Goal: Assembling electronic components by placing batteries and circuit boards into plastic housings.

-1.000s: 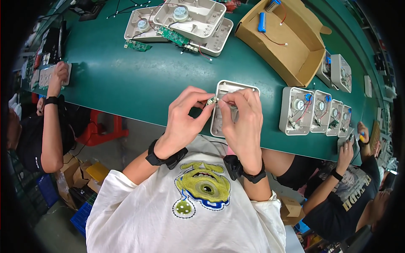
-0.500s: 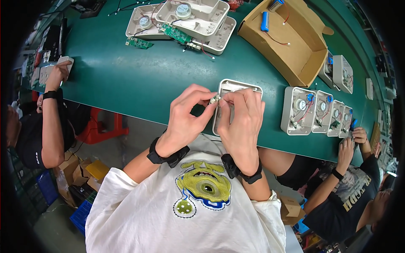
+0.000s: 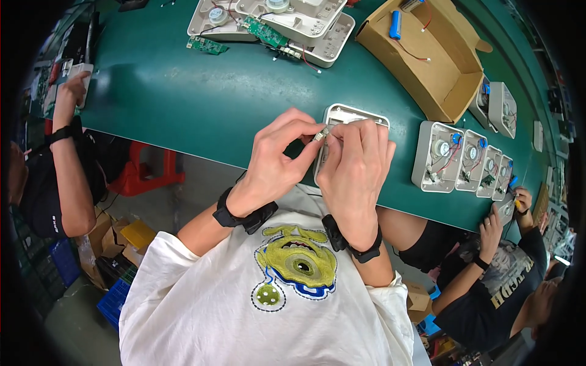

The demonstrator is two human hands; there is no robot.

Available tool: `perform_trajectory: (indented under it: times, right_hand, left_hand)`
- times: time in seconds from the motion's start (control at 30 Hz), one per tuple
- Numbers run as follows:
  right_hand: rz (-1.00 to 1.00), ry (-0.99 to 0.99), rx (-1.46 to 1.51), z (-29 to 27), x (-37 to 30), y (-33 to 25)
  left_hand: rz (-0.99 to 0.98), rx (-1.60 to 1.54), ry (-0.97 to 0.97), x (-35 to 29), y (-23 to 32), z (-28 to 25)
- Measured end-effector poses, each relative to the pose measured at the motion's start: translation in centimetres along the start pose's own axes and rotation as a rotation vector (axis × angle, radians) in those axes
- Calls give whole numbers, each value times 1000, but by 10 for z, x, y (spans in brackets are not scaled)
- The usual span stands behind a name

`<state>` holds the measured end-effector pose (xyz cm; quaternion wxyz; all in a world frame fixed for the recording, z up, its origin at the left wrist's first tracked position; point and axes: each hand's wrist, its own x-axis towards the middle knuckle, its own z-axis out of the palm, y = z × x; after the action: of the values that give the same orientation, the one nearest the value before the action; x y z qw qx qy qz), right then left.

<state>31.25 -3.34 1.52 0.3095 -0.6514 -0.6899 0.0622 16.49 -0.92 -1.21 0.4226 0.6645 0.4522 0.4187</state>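
Note:
Between the fingertips of my left hand [image 3: 276,154] is a small circuit board with pale connectors [image 3: 321,134], pinched at its edge. My right hand [image 3: 354,168] meets it from the other side, thumb and fingers pressed together against the connector end; any plug or wire in that pinch is too small to make out. Right under both hands lies an open light-grey plastic housing [image 3: 356,110] at the table's near edge. My fingers cover most of its inside.
Open housings with speakers [image 3: 437,155] stand in a row to the right. Behind them, a cardboard box [image 3: 448,85] holds blue batteries [image 3: 395,25]. Stacked housings [image 3: 329,52] and green boards [image 3: 265,30] lie at the back. Co-workers' hands [image 3: 490,230] work at both sides.
My view has shifted slightly, so the table's things sit a little differently. Both my hands keep their pinch at the small board. The left co-worker's hand has changed pose.

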Motion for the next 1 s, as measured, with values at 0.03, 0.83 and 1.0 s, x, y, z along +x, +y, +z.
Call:
perform_trajectory:
  times: [0.03,0.83,1.0]
  right_hand:
    - [8,-7,17,0,1,1]
    - [30,-494,-409,-51,203,200]
    - [-28,-312,-359,-73,193,168]
  left_hand:
    - [8,-5,-4,1,0,0]
    - [73,-79,16,2,-26,4]
    - [71,-64,46,-2,-28,3]
